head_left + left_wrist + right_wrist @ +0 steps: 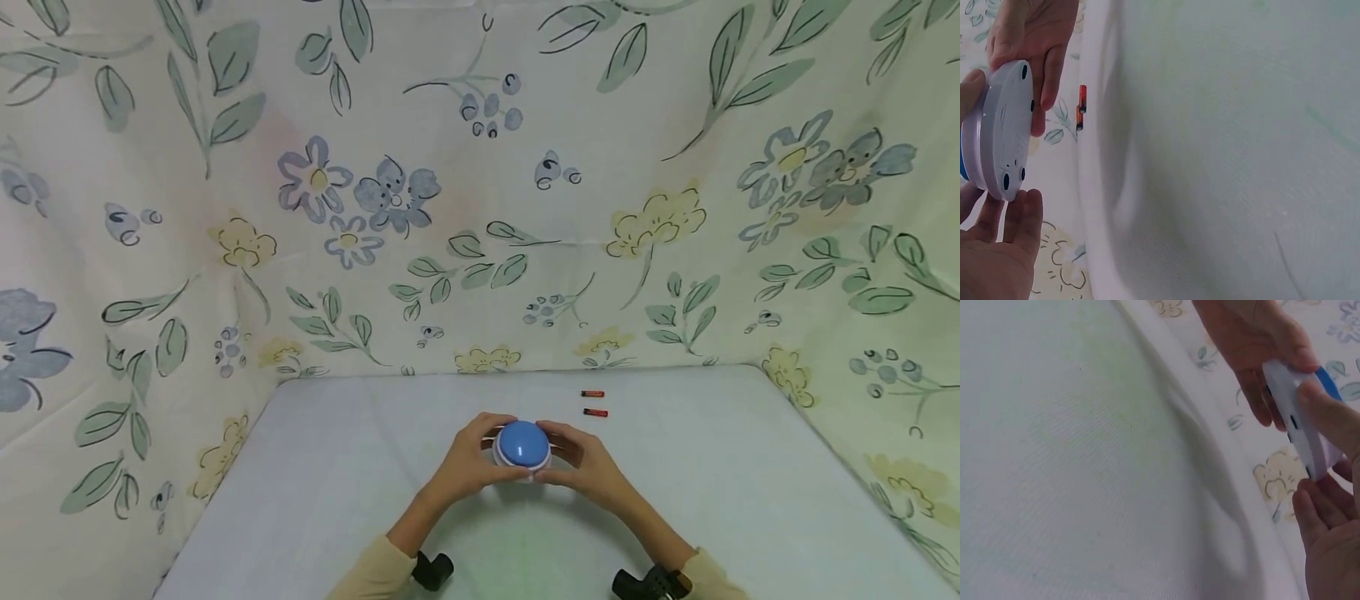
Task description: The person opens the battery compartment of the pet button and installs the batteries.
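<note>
Between both hands is a round white device with a blue domed top, held above the table. My left hand grips its left side, thumb at the near edge and fingers around the far side. The right hand grips the opposite side in much the same way. In the left wrist view the white underside shows, with several dark round spots near its rim. The right wrist view catches the device edge-on, partly covered by the thumb.
Two red-and-black batteries lie on the white-covered table, beyond the right hand. Floral cloth hangs behind the table and along both sides. Each wrist carries a black camera mount.
</note>
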Motion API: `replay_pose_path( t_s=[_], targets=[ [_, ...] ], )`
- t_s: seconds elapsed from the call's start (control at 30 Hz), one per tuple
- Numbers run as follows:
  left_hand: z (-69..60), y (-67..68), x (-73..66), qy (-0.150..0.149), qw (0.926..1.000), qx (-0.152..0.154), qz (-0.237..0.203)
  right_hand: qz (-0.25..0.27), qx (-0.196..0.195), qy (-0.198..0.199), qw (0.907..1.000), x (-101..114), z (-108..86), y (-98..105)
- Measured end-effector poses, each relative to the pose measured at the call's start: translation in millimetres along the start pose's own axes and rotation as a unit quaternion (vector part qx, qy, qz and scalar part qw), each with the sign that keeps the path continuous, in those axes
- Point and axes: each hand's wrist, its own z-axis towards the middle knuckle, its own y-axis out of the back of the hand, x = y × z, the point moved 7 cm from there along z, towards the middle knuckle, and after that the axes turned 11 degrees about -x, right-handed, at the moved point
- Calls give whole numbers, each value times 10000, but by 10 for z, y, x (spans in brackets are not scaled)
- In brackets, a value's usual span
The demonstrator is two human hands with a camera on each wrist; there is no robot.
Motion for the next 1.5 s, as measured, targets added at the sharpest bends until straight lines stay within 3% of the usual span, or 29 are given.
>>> replay_pose_path(
  t_s=[0.13, 0.33, 0.6, 0.7, 0.87, 1.03, 1.3, 1.5],
  targets=[
    [-30, 12, -5, 156, 9998, -55, -145, 55, -7, 5, 10000, 12, -24, -18],
    [-61, -12, -20, 328, 9994, 144, 1, 108, -83, -10, 9999, 12, -45, -20],
    [-52, 4, -71, 84, 9987, 462, 216, 343, -110, 214, 9991, 59, -46, -27],
    [-53, 19, -69, 77, 9987, 439, 266, 433, -130, 252, 9987, 63, -53, -35],
    [-64, 42, -32, 360, 9987, 227, 280, 592, -271, 346, 9973, 89, -60, -27],
    [-85, 3, -12, 653, 9976, 230, 61, 632, -197, 326, 9973, 129, -57, -44],
    [-79, -57, -16, 473, 9981, 388, -4, 732, -98, 255, 9969, 95, -43, -95],
    [-81, -19, -36, 312, 9983, 501, 3, 708, 18, 382, 9968, 106, -34, -122]
  ],
)
